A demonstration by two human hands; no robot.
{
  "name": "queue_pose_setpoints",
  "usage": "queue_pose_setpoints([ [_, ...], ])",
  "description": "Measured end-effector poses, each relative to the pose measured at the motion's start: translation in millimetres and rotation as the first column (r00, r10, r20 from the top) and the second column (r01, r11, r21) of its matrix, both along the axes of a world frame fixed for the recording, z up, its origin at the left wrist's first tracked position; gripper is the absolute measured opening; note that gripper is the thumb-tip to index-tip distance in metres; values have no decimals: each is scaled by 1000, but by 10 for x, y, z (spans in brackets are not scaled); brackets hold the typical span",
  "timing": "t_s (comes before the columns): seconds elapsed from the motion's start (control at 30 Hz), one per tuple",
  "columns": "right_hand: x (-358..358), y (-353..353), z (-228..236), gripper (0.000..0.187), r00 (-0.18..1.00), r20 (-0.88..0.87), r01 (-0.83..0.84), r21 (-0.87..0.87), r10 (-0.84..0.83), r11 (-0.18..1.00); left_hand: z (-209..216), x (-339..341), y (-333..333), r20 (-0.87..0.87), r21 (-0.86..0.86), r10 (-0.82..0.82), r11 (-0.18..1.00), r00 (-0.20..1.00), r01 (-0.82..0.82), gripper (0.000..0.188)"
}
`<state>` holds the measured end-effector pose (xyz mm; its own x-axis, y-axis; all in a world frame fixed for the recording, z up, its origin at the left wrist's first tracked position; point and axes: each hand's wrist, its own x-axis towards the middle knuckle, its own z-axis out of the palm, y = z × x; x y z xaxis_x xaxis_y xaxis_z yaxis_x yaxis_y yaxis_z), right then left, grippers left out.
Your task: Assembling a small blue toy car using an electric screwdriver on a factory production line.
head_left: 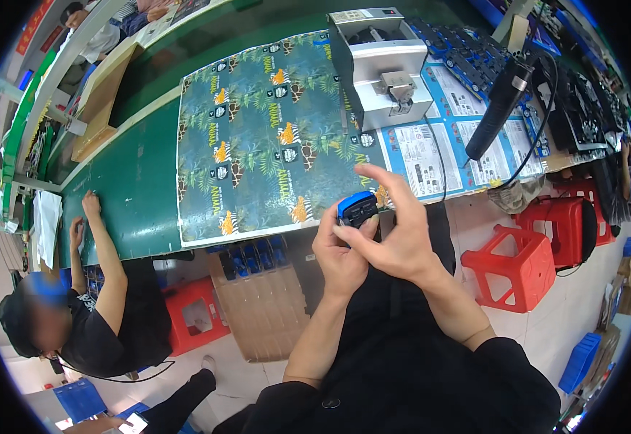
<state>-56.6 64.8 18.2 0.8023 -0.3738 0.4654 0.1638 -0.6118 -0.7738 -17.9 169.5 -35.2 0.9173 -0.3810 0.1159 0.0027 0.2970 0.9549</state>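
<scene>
A small blue-and-black plastic part point(357, 209) sits in front of my body, just off the table's near edge. Its rim is blue and its black face shows several recesses. My left hand point(339, 253) is closed around it from the left and below. From the right comes my right hand point(402, 242), its thumb lying across at the part's near edge. The right index finger is stretched out beyond the part, with a gap between them. The other right fingers are partly hidden.
A grey bench machine point(382, 69) stands on the table's patterned sheet point(257, 137). Right of it are a black electric screwdriver point(500, 108) with a cable and several blue-and-black parts point(467, 61). Red stools point(511, 267) stand at right. Another person point(91, 311) sits at left beside a carton point(261, 311).
</scene>
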Motion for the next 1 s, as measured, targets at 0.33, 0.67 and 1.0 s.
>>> queue_pose_setpoints([
  [0.33,-55,-12,-153,56,989,-114,-39,397,91,917,-128,34,58,-311,-264,-172,960,935,89,24],
  [0.67,-135,171,-428,42,947,-239,-76,485,215,871,-95,105,266,-389,-285,-85,958,917,-32,25],
  [1.0,-57,1141,-1031,45,688,-532,-458,209,493,864,-1177,-158,1904,-646,-25,220,951,731,-309,34],
])
